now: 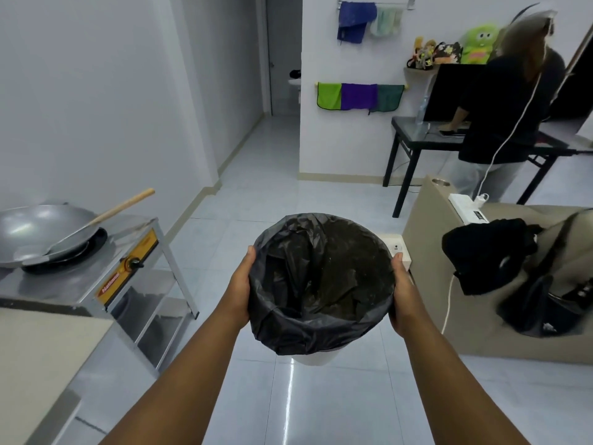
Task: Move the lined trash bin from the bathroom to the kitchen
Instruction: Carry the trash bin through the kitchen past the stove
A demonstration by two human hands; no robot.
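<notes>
- Bin (322,284), bag-lined, carried above floor; left hand (239,292) and right hand (403,298) pressed around its rim.
- Stove (106,268) just beside: kitchen apparently reached; setting down remains.

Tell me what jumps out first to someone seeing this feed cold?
The trash bin, lined with a black bag, fills the centre, held at its rim by the left hand and right hand above the tiled floor. At left a wok sits on a steel stove stand. At upper right, bright towels hang on the wall beside a person standing at a black table.
</notes>
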